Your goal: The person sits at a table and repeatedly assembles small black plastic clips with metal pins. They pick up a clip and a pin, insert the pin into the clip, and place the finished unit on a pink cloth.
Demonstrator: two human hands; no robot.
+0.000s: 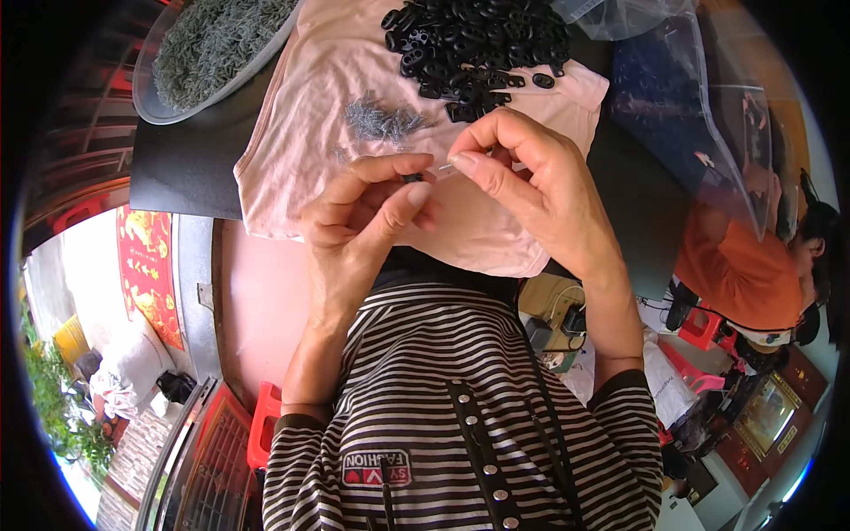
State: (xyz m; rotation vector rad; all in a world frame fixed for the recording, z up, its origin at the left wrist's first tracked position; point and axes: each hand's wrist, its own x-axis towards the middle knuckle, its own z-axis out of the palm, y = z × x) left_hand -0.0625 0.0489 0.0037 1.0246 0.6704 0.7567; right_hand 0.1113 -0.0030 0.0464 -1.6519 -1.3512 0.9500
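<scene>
Between the thumb and index finger of my left hand [359, 212] is a small black plastic piece [413, 178], mostly covered by the fingertips. My right hand [544, 190] pinches a tiny metal spring [444, 166], its free end pointing left toward the black piece; the two look apart. Both hands are over a pink cloth [297, 150]. Just beyond them on the cloth lies a small heap of grey springs [381, 120]. Farther back is a large pile of black plastic cord-lock parts [482, 49], some showing two holes.
A clear plastic tub [164, 113] full of springs stands at the far left of the dark table [177, 173]. Clear plastic bags [660, 84] lie at the far right. Beyond the table's right side, another person in an orange top [748, 270] is bent forward.
</scene>
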